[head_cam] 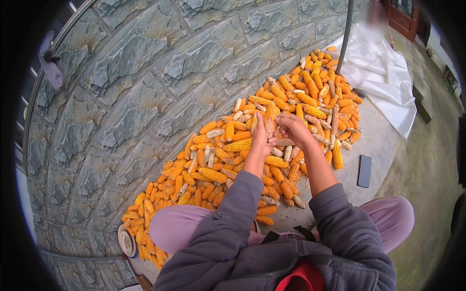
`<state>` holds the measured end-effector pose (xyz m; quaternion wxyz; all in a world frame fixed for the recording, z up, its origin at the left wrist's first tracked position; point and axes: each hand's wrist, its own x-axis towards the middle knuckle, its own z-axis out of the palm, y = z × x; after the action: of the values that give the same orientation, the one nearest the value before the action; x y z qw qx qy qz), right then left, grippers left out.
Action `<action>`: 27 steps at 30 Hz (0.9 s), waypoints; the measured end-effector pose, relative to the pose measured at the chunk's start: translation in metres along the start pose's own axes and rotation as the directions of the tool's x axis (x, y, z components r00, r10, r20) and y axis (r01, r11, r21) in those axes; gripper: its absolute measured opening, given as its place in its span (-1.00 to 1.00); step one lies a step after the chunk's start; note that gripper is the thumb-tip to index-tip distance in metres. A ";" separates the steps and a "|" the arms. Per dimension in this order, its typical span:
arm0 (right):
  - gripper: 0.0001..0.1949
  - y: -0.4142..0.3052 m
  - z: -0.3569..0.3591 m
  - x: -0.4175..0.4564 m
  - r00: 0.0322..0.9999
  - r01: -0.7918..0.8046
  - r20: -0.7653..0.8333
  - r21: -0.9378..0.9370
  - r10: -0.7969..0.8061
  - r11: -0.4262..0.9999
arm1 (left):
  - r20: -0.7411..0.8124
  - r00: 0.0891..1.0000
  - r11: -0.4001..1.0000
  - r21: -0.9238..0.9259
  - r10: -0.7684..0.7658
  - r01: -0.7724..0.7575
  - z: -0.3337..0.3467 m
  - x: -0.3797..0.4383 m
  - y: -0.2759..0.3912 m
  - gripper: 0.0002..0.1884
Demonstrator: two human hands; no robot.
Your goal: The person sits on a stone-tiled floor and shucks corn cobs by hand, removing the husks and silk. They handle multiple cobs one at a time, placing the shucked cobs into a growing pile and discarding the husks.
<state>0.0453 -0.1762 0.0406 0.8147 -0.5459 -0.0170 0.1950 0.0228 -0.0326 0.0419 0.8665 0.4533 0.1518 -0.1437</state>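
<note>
A corn cob (270,118), partly stripped of its yellow kernels, stands tilted between my two hands. My left hand (259,136) is closed around its lower left side, thumb pointing up. From the right, my right hand (292,127) touches the cob with bent fingers; its grip is partly hidden. Under and around both hands lies a long heap of orange-yellow corn ears (211,174), mixed with bare pale cobs (215,133). Loose kernels are scattered on the grey floor between my knees.
A rough stone-block wall (145,83) runs along the heap's far side. A smartphone (364,171) lies on the floor at right. White plastic sheeting (382,80) and a grey pole (346,36) stand behind the heap. A round container (127,242) is at lower left.
</note>
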 end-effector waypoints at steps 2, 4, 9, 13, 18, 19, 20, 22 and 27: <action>-0.80 0.005 -0.011 0.006 1.000 -0.001 0.019 0.024 0.000 1.000 | 0.091 0.995 0.999 0.011 -0.035 0.034 0.001 -0.002 0.003 -0.32; -0.69 0.006 -0.020 0.011 0.998 -0.011 0.062 0.060 0.007 0.998 | 0.250 0.964 0.996 0.026 -0.091 0.087 0.000 -0.003 0.006 -0.32; -0.37 0.007 0.000 0.009 0.982 0.172 -0.061 -0.102 -0.179 0.980 | 0.225 0.974 0.999 -0.038 0.040 -0.033 -0.010 0.008 -0.003 -0.38; -0.42 0.010 0.012 0.000 0.981 0.194 -0.001 -0.143 -0.197 0.970 | 0.254 0.940 0.954 -0.251 0.227 -0.163 0.000 0.011 -0.017 -0.39; -0.49 0.024 -0.004 0.014 0.901 0.416 0.053 -0.389 -0.431 0.822 | 0.314 0.922 0.951 -0.278 0.226 -0.138 0.007 0.011 -0.018 -0.26; -0.50 0.027 -0.010 0.017 0.879 0.439 0.052 -0.482 -0.475 0.759 | 0.301 0.927 0.953 -0.265 0.224 -0.144 0.010 0.009 -0.018 -0.22; -0.50 0.030 -0.017 0.016 0.838 0.442 0.057 -0.653 -0.542 0.615 | 0.356 0.918 0.961 -0.264 0.174 -0.079 0.009 0.011 -0.018 -0.18; -0.50 0.023 -0.008 0.007 0.752 0.383 0.139 -0.888 -0.645 0.256 | 0.441 0.893 0.966 -0.258 0.094 0.026 -0.008 0.012 -0.012 -0.10; -0.50 0.004 -0.018 -0.002 0.867 0.317 0.013 -0.786 -0.498 0.530 | 0.170 0.972 0.949 0.243 0.164 -0.203 -0.007 0.009 0.004 -0.31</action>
<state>0.0470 -0.1916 0.0297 0.5234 -0.8362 -0.1383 -0.0875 0.0321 -0.0256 0.0377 0.8184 0.5627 0.0241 -0.1143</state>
